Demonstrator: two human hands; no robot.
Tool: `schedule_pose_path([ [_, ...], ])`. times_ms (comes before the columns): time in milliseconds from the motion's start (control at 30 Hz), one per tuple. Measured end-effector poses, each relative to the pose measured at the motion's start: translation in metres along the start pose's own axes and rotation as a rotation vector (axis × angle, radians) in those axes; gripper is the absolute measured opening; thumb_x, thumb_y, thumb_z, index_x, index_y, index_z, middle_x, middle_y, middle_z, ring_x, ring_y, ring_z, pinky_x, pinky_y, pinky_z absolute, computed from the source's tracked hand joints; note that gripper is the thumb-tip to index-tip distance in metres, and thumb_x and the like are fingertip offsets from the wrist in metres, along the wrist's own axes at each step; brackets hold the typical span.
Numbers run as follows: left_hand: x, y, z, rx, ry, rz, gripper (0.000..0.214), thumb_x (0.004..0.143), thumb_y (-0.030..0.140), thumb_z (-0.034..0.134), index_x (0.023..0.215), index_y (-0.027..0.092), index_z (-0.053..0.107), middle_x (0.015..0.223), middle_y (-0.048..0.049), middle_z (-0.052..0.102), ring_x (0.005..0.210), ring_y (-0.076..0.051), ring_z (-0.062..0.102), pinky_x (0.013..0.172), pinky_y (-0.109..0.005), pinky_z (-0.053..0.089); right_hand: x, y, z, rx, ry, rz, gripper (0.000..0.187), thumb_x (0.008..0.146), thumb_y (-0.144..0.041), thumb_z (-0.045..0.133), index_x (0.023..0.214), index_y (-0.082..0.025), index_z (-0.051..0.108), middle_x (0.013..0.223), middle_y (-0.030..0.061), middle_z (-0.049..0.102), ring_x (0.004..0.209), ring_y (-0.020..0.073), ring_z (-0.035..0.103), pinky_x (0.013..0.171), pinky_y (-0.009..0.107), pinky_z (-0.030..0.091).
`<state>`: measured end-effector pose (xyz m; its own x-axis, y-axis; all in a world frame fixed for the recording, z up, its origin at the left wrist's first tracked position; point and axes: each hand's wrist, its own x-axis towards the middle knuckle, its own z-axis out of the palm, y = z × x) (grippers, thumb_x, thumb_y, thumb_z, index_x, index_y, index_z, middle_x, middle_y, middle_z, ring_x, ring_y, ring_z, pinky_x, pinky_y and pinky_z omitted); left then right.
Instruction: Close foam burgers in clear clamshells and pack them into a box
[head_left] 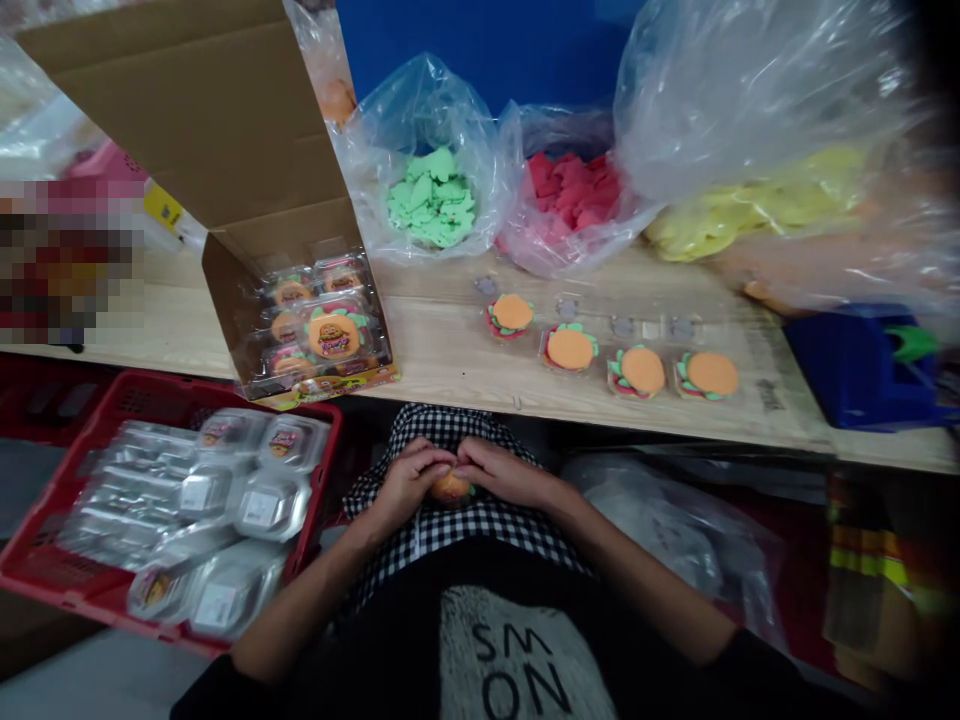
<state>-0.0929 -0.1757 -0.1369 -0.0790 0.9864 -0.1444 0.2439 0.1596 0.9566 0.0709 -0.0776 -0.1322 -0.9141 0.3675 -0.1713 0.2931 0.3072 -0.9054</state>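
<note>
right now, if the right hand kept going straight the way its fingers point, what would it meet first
Most likely the left hand, directly opposite the right hand over the toy burger. Depth is unclear, so their fingertips may already touch.

burger (450, 487): orange, green | cloth (480, 522): black-white checked | crate (150, 392): red

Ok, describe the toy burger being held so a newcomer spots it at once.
Below the near edge of the wooden table, find the checked cloth on the person's lap. Over it, between the left hand and right hand, is the orange toy burger. Only this one is held; four other burgers sit in a row on the table.
</note>
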Motion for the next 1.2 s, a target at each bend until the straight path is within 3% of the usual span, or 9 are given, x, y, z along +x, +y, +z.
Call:
schedule_pose_path([
  [367,-0.004,-0.004,0.007,-0.077,0.119,-0.059,0.015,0.074,0.029,0.056,0.077,0.021,0.068,0.072,-0.0033,0.053,0.075,-0.017,0.049,0.070,-0.028,0.038,0.005,0.003,0.008,0.033,0.038,-0.013,0.023,0.086,-0.037,0.039,0.073,-0.019,0.046,0.070,-0.0003,0.046,0.066,0.0130,0.042,0.060,0.026,0.033],
  [600,-0.017,-0.007,0.000,-0.095,0.310,-0.139,0.015,0.077,0.028,0.052,0.076,0.019,0.063,0.076,-0.0019,0.053,0.077,-0.016,0.050,0.074,-0.027,0.038,0.003,0.007,0.007,0.029,0.020,0.050,0.019,0.083,-0.036,0.044,0.075,-0.019,0.044,0.073,-0.0005,0.044,0.068,0.0127,0.041,0.062,0.025,0.033],
  [933,-0.031,-0.007,-0.008,-0.038,0.231,-0.088,0.021,0.081,0.029,0.046,0.090,0.020,0.062,0.086,-0.0040,0.054,0.086,-0.017,0.051,0.080,-0.028,0.038,0.004,0.011,0.011,0.147,-0.022,0.045,0.019,0.083,-0.037,0.042,0.076,-0.019,0.042,0.070,-0.0027,0.041,0.064,0.0111,0.037,0.058,0.023,0.032],
  [1200,-0.018,-0.004,-0.011,0.087,0.208,-0.022,0.017,0.078,0.031,0.053,0.072,0.017,0.060,0.072,-0.0005,0.048,0.071,-0.014,0.047,0.069,-0.025,0.038,0.006,0.005,0.011,0.074,-0.023,0.028,0.020,0.084,-0.035,0.042,0.073,-0.018,0.041,0.068,-0.0032,0.040,0.062,0.0101,0.037,0.057,0.022,0.030],
])
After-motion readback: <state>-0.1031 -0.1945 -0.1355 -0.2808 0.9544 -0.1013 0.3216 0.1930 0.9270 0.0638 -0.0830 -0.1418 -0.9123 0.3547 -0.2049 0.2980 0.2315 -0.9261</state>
